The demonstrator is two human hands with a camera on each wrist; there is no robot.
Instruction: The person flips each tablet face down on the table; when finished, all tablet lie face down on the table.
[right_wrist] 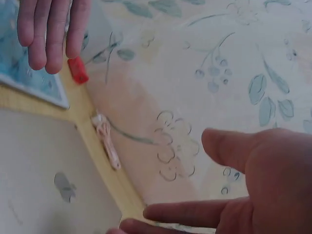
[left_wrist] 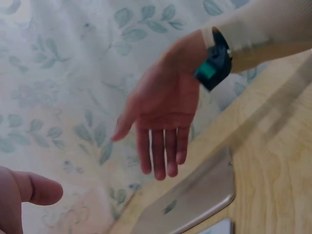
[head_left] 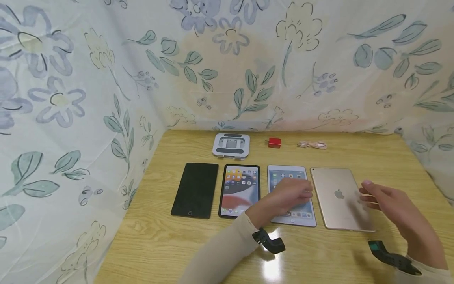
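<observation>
My left hand (head_left: 291, 193) hovers over the white-framed tablet (head_left: 294, 220), hiding part of its lit screen. To its right, my right hand (head_left: 393, 203) is held above the right edge of the gold tablet (head_left: 335, 205), which lies back side up with its logo showing. Neither hand holds anything. In the left wrist view the right hand (left_wrist: 168, 102) has its palm in sight and its fingers straight, pointing down. In the right wrist view the fingers of the left hand (right_wrist: 53, 34) hang straight and the right thumb stands apart from its fingers.
Left of these lie a black tablet with a dark screen (head_left: 195, 189) and a black-framed tablet with a lit screen (head_left: 240, 191). Along the back of the wooden table (head_left: 152, 244) are a folded stand (head_left: 231, 146), a red charger plug (head_left: 274, 142) and a coiled pink cable (head_left: 312, 144). Flowered cloth (head_left: 227, 79) hangs behind.
</observation>
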